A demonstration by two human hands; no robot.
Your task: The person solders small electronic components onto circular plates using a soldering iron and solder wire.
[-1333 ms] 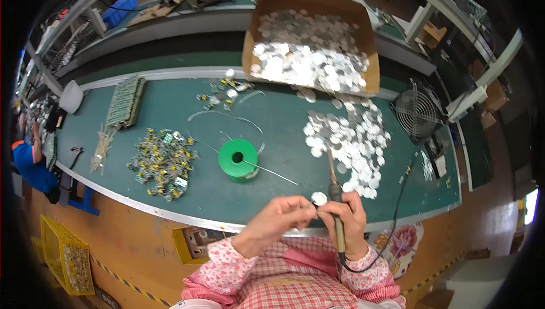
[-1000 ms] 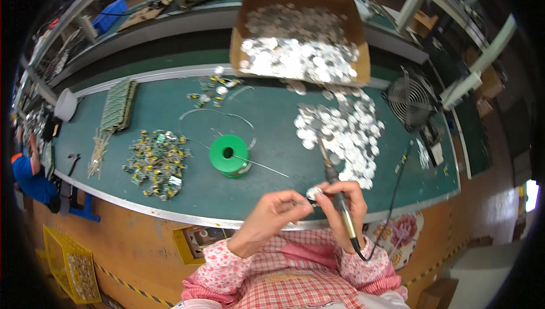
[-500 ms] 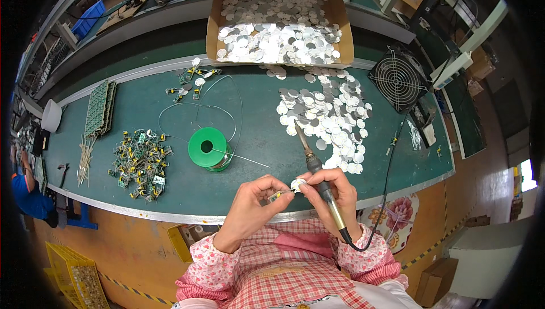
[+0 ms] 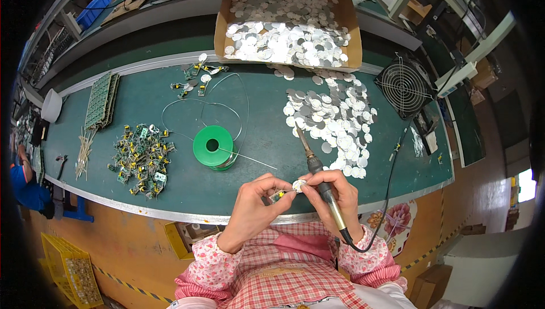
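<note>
Close to the bench's front edge, my left hand (image 4: pixel 250 209) pinches a small circuit board (image 4: pixel 277 196) with a yellow part on it. My right hand (image 4: pixel 339 196) grips a soldering iron (image 4: pixel 315 165), whose tip points up and away over the bench. Its thumb and finger also pinch a round white disc (image 4: pixel 298 185), held against the board's end between both hands. A green solder spool (image 4: pixel 213 145) stands left of centre, a loose end of wire reaching toward my hands. Loose white and grey discs (image 4: pixel 342 130) lie beyond my right hand.
A cardboard box (image 4: pixel 356 39) of discs sits at the back. Left lie piled small boards (image 4: pixel 142 158), thin sticks (image 4: pixel 85 153) and stacked green panels (image 4: pixel 101 102). A few boards with discs (image 4: pixel 196 79) lie behind the spool. A black fan (image 4: pixel 405 85) stands right, near the iron's cord (image 4: pixel 388 178).
The whole view has shifted slightly, so the bench things sit a little farther right. Both hands keep the same hold, with the disc and board almost unmoved.
</note>
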